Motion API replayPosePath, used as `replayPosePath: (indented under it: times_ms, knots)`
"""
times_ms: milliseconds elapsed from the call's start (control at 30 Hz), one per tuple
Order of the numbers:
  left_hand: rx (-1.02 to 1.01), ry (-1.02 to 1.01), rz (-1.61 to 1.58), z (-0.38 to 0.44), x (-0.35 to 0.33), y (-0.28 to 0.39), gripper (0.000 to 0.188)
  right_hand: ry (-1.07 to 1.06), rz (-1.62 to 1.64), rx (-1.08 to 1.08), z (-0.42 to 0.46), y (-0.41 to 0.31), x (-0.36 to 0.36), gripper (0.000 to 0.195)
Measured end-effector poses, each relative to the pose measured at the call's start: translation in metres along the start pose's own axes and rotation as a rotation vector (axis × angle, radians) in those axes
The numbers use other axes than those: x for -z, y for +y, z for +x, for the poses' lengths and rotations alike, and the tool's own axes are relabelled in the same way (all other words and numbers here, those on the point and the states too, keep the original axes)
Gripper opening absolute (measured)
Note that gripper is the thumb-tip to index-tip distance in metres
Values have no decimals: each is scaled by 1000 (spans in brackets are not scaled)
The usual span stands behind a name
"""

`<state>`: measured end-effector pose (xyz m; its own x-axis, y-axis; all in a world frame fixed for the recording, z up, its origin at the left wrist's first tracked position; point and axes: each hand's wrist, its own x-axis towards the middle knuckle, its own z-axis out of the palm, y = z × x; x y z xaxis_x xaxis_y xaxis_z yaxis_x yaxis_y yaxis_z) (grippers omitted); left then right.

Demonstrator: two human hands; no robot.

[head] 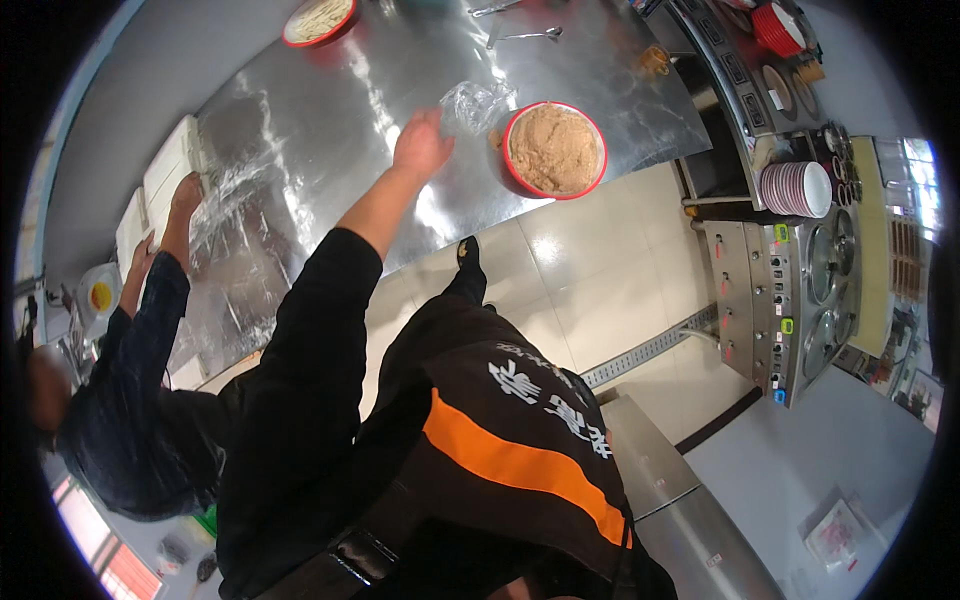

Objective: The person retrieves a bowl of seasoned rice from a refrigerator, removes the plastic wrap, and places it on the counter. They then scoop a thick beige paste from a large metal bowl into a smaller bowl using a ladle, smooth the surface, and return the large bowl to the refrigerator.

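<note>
My left hand (424,142) is over the stainless steel table (315,112), its fingertips at the edge of a crumpled clear plastic sheet or bag (474,106). The fingers look partly curled; whether they grip the plastic cannot be told. Just right of the plastic stands a red-rimmed bowl (508,161) heaped with a light brown, paste-like food (556,146). A small brown lump (495,139) lies against the bowl's left side. My right hand is out of view; before me are the table's near edge and the tiled floor.
Another person's hand (187,193) rests by white foam boxes (171,161) at the left. A red bowl of pale strips (319,21) and metal utensils (529,34) are at the table's far side. Stacked plates (795,189) and a cooker with round lids (821,262) stand at the right.
</note>
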<state>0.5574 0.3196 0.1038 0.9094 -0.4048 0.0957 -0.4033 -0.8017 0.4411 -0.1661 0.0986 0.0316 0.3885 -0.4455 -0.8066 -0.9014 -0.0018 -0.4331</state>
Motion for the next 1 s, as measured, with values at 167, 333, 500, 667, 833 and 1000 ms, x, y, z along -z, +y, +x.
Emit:
replayPosePath:
  times_ms: [167,333,500,667,833,1000]
  knots:
    - [-18,-101,50,79,-15,8,53,-21,-337,179,-2,-78,13,37]
    - [-41,-360,13,101,-46,-7,43,70,-1,65,7,-130,14,37]
    - [-53,-222,-76,110,-53,-38,31,78,1,57,24,-149,22,37]
    - [36,-111,-67,107,-42,-45,30,68,17,53,39,-162,29,38]
    - [72,-99,50,92,-30,-47,46,57,83,40,53,-173,41,40]
    - [19,214,110,66,17,-19,56,71,-10,77,57,-176,46,38]
